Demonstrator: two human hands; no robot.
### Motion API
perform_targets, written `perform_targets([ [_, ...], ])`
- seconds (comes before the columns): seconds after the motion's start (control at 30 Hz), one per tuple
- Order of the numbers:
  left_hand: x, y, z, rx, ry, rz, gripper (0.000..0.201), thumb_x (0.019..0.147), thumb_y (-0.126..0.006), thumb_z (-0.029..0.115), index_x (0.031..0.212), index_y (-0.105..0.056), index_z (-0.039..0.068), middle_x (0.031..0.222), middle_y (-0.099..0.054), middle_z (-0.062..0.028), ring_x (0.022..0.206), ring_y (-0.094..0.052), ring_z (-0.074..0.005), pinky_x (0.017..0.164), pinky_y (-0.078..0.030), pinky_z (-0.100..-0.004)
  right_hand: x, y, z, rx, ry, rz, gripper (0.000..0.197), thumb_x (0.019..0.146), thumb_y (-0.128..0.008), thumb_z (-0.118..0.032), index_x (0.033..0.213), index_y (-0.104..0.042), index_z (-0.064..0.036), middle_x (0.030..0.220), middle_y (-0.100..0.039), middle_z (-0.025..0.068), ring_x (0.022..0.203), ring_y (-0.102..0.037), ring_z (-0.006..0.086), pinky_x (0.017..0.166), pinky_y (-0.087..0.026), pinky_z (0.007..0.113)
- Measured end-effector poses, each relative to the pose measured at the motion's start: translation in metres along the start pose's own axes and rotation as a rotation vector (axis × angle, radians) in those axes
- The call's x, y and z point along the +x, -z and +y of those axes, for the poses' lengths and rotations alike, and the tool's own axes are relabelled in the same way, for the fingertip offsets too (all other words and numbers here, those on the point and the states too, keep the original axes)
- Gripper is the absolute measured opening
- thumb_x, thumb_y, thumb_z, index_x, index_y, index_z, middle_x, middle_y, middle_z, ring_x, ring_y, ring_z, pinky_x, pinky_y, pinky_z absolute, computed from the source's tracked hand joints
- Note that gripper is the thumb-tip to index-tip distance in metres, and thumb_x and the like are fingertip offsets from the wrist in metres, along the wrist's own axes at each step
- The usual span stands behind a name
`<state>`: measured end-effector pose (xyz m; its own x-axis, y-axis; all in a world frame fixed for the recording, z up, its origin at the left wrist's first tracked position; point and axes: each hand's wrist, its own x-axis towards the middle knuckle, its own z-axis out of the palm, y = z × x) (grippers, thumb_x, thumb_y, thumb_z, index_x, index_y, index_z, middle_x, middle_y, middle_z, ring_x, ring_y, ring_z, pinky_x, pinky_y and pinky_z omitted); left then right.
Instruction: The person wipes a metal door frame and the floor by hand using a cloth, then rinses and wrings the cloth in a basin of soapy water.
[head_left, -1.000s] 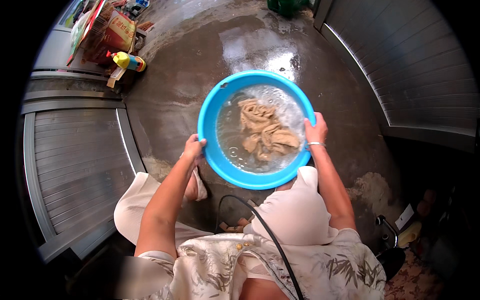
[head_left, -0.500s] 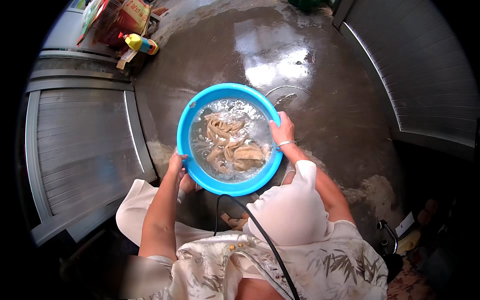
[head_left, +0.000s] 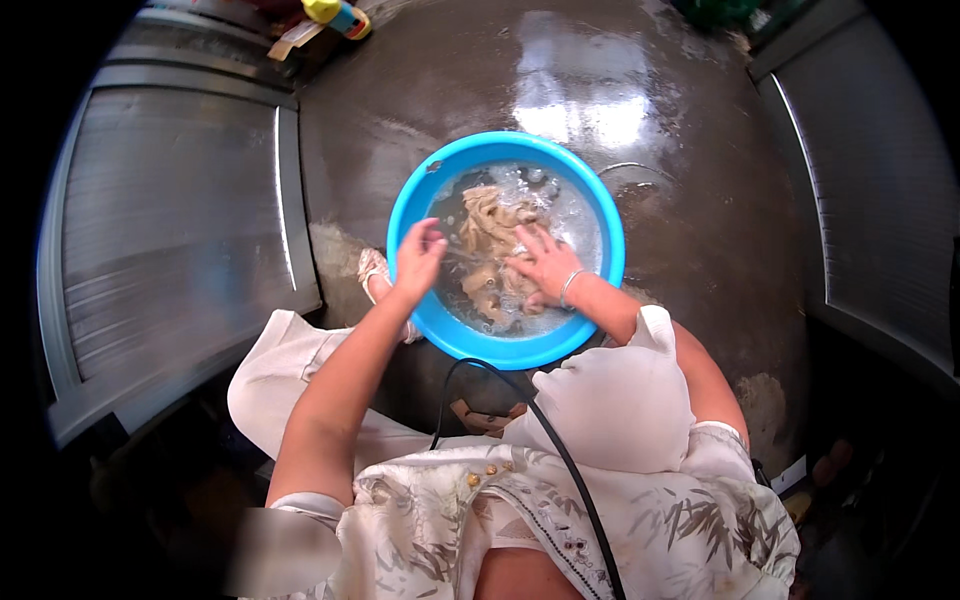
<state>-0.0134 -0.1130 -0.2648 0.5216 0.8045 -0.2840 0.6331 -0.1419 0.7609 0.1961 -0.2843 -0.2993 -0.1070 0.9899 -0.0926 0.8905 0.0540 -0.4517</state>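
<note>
A round blue basin [head_left: 404,205] stands on the wet floor in front of me, holding sudsy water [head_left: 585,235]. Tan wet cloth [head_left: 490,215] lies bunched in the water, partly under the surface. My right hand [head_left: 548,265], with a bracelet at the wrist, spreads its fingers against the right side of the cloth. Over the basin's left inner edge is my left hand [head_left: 418,260]; its fingers are loosely bent, a little blurred, with nothing in them. It is apart from the cloth.
Ribbed grey panels stand at the left [head_left: 185,200] and right [head_left: 885,165]. At the back left lies a yellow bottle [head_left: 338,15]. A black cable [head_left: 545,425] hangs before my chest. My foot in a light shoe [head_left: 375,275] is beside the basin.
Both hands have let go of the basin's rim and moved in over it, the right one onto the cloth. The basin appears further right in the view, which has shifted.
</note>
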Motion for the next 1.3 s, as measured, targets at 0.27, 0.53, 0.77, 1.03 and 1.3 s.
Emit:
perform_targets([
  [0.27, -0.024, -0.042, 0.079, -0.881, 1.124, -0.191, 0.074, 0.087, -0.052, 0.058, 0.141, -0.032, 0.012, 0.125, -0.051, -0.0144, 0.112, -0.053, -0.0318, 0.094, -0.043, -0.0535, 0.046, 0.000, -0.006, 0.554, -0.342, 0.147, 0.025, 0.080, -0.059, -0.032, 0.086, -0.064, -0.0083, 0.088, -0.063, 0.0196, 0.087, -0.060, 0.0386, 0.074, -0.048, 0.047],
  [0.53, 0.007, -0.045, 0.000, -1.252, 0.656, -0.511, 0.042, 0.092, -0.049, 0.039, 0.109, -0.059, 0.003, 0.105, -0.064, -0.0147, 0.094, -0.064, -0.0288, 0.086, -0.051, -0.0428, 0.047, 0.080, -0.088, 1.077, 0.172, 0.367, 0.026, 0.080, -0.061, -0.027, 0.083, -0.058, -0.0015, 0.080, -0.060, 0.0194, 0.080, -0.059, 0.0381, 0.072, -0.046, 0.045],
  [0.77, -0.001, -0.058, 0.021, -1.155, 0.640, -0.259, 0.026, 0.092, -0.048, 0.017, 0.109, -0.057, -0.001, 0.105, -0.063, -0.0151, 0.091, -0.065, -0.0272, 0.085, -0.053, -0.0411, 0.049, 0.069, -0.068, 0.601, 0.151, 0.743, 0.017, 0.077, -0.065, -0.026, 0.074, -0.062, -0.0097, 0.075, -0.062, 0.0106, 0.066, -0.062, 0.0293, 0.058, -0.050, 0.040],
  [1.03, 0.001, -0.068, 0.063, -1.114, 0.707, -0.129, 0.032, 0.090, -0.046, 0.016, 0.118, -0.051, 0.001, 0.114, -0.059, -0.0158, 0.104, -0.060, -0.0286, 0.088, -0.051, -0.0432, 0.038, 0.003, 0.019, 0.198, -0.454, 0.458, 0.021, 0.090, -0.052, -0.031, 0.087, -0.063, -0.0127, 0.096, -0.062, 0.0110, 0.089, -0.059, 0.0329, 0.073, -0.050, 0.044],
  [1.3, 0.003, -0.055, 0.030, -0.938, 0.934, -0.066, 0.076, 0.085, -0.059, 0.033, 0.146, -0.014, 0.023, 0.152, -0.006, -0.0187, 0.134, -0.017, -0.0497, 0.094, -0.031, -0.0700, 0.020, 0.009, 0.005, 0.056, -0.238, -0.108, 0.053, 0.082, -0.060, -0.022, 0.132, -0.046, -0.0249, 0.139, -0.036, 0.0127, 0.126, -0.034, 0.0388, 0.098, -0.035, 0.052],
])
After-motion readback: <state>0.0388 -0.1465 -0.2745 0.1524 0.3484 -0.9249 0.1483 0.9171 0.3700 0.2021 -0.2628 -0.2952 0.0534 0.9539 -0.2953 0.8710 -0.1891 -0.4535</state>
